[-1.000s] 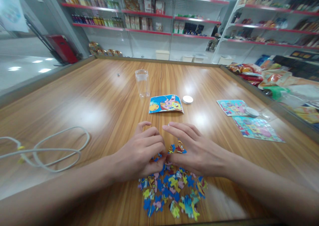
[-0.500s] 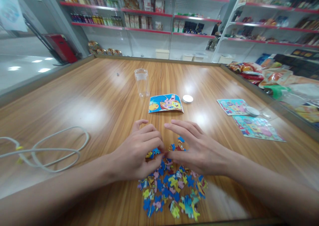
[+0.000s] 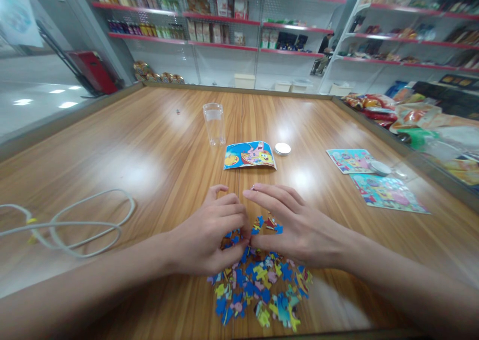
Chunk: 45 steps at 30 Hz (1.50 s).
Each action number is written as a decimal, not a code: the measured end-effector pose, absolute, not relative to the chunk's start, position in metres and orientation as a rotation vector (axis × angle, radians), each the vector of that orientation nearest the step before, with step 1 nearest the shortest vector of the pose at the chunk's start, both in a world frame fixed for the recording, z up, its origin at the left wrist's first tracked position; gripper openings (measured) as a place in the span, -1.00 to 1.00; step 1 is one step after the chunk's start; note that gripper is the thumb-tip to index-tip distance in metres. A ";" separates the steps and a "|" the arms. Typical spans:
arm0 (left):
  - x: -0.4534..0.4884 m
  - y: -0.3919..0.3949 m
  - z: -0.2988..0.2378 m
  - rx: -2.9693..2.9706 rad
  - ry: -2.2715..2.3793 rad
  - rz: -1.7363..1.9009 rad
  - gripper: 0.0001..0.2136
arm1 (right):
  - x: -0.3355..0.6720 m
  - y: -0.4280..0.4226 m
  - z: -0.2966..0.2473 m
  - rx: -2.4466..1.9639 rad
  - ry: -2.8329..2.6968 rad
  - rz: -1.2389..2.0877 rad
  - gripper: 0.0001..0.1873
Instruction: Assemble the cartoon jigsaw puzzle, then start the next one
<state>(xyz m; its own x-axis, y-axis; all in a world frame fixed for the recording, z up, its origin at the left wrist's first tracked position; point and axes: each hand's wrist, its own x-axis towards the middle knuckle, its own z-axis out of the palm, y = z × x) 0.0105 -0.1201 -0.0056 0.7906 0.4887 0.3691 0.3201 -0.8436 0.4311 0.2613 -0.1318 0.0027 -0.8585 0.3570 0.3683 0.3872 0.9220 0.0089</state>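
Note:
Colourful jigsaw puzzle pieces [image 3: 258, 285] lie in a loose heap at the near middle of the table, mostly blue, yellow and pink. My left hand [image 3: 213, 232] is over the heap's left upper side, fingers curled and closed toward the thumb; whatever sits between the fingertips is hidden. My right hand [image 3: 295, 225] is on the other side, open, with fingers stretched out and the thumb apart, its thumb tip close to the left fingertips. A small dark-and-light bit shows at its upper fingertips, too small to name. Beyond both hands lies a curled cartoon picture card [image 3: 250, 155].
A clear plastic cup [image 3: 214, 125] and a white round lid [image 3: 282, 149] stand past the card. Two cartoon sheets [image 3: 389, 192] and another lid [image 3: 379, 168] are at right. A pale cable [image 3: 86, 224] loops at left. Bagged goods [image 3: 415, 113] lie beyond the right edge.
Both hands have shifted slightly, the left fingertips and thumb lower over the heap. A loose blue piece beside my right hand has left its spot, and a small bit now shows at that hand's upper fingertips.

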 end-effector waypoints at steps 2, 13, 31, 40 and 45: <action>0.012 -0.121 -0.007 2.636 0.604 0.674 -0.95 | 0.260 -0.133 0.003 -0.536 -2.718 -0.124 -0.90; 0.013 -0.123 -0.009 2.662 0.574 0.739 -0.94 | 0.260 -0.133 0.004 -0.523 -2.695 -0.135 -0.90; -0.003 -0.095 -0.039 2.462 0.830 0.772 -0.89 | 0.286 -0.118 -0.008 -0.839 -2.484 0.098 -0.50; -0.003 -0.095 -0.040 2.478 0.806 0.806 -0.86 | 0.285 -0.114 -0.012 -0.748 -2.482 0.231 -0.46; -0.002 -0.094 -0.041 2.469 0.795 0.827 -0.86 | 0.283 -0.114 -0.010 -0.711 -2.520 0.234 -0.46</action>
